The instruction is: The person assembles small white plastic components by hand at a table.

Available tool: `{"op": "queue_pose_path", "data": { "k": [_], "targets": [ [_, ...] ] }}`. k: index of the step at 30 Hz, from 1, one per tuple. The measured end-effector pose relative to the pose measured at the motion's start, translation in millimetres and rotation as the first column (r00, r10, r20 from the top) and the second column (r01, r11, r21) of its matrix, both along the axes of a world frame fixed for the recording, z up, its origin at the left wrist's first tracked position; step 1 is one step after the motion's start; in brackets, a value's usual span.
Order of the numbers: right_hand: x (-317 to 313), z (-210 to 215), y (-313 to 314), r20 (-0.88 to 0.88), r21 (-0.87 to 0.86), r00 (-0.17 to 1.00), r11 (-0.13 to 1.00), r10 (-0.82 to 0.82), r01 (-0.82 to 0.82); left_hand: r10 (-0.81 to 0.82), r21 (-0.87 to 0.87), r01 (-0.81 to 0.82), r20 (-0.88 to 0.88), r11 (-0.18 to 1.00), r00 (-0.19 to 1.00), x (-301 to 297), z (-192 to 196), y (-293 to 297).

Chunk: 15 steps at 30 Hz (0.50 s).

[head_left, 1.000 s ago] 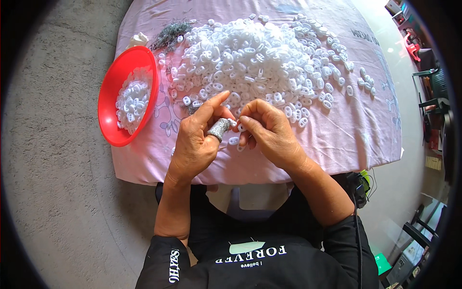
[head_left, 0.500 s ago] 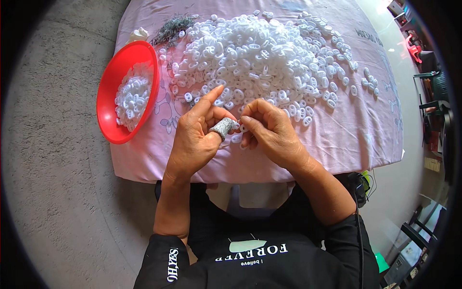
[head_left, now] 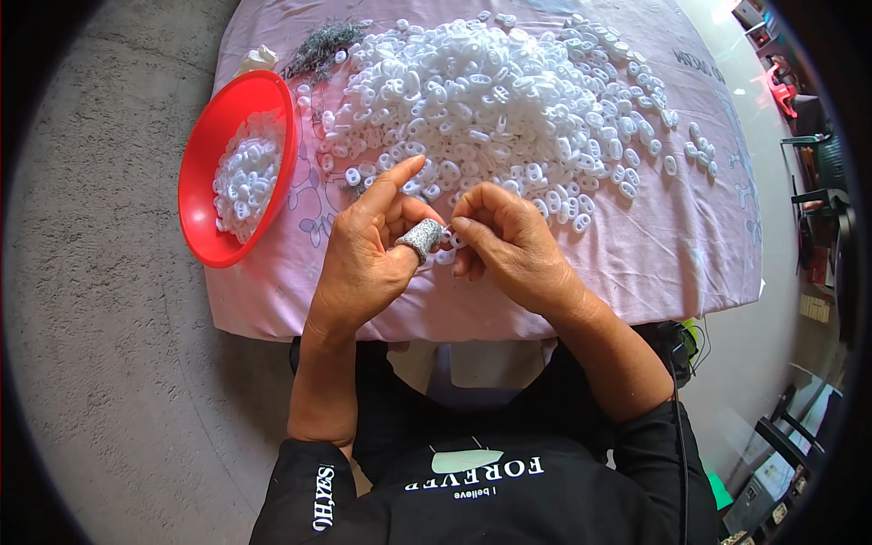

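My left hand pinches a small white oval plastic piece with holes through it. A speckled grey finger sleeve covers its thumb, while the index finger points up and away. Right beside it, my right hand is closed, thumb and index finger pressed together at the edge of the piece. Whatever lies between those right fingertips is too small to make out. Beyond both hands spreads a large heap of similar white pieces. A few more pieces lie on the cloth just under my fingers.
A red plastic bowl at the left, tilted, holds many white pieces. Grey fluffy scraps lie behind it, near a crumpled whitish thing. Pink patterned cloth covers the table. Several loose pieces sit apart at the right.
Both hands stay together at the small white piece, with only slight finger movement. The whole view has shifted a little.
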State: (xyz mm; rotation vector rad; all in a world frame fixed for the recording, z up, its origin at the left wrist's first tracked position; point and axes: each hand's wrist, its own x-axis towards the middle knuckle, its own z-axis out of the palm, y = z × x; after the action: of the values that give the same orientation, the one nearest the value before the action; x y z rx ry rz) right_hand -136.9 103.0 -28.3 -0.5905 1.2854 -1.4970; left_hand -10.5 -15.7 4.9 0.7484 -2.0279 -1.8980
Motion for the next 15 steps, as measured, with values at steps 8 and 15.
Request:
{"op": "queue_pose_path", "data": {
  "k": [8, 15],
  "targets": [
    [0.4, -1.1, 1.1, -0.074, 0.007, 0.997, 1.0, 0.013, -0.012, 0.0, -0.012, 0.0, 0.016, 1.0, 1.0, 0.5, -1.1, 1.0],
    [-0.3, 0.3, 1.4, -0.093, 0.02, 0.995, 0.999, 0.027, -0.025, -0.007, -0.012, 0.007, 0.038, 1.0, 0.999, 1.2, 1.8, 0.8]
  ]
}}
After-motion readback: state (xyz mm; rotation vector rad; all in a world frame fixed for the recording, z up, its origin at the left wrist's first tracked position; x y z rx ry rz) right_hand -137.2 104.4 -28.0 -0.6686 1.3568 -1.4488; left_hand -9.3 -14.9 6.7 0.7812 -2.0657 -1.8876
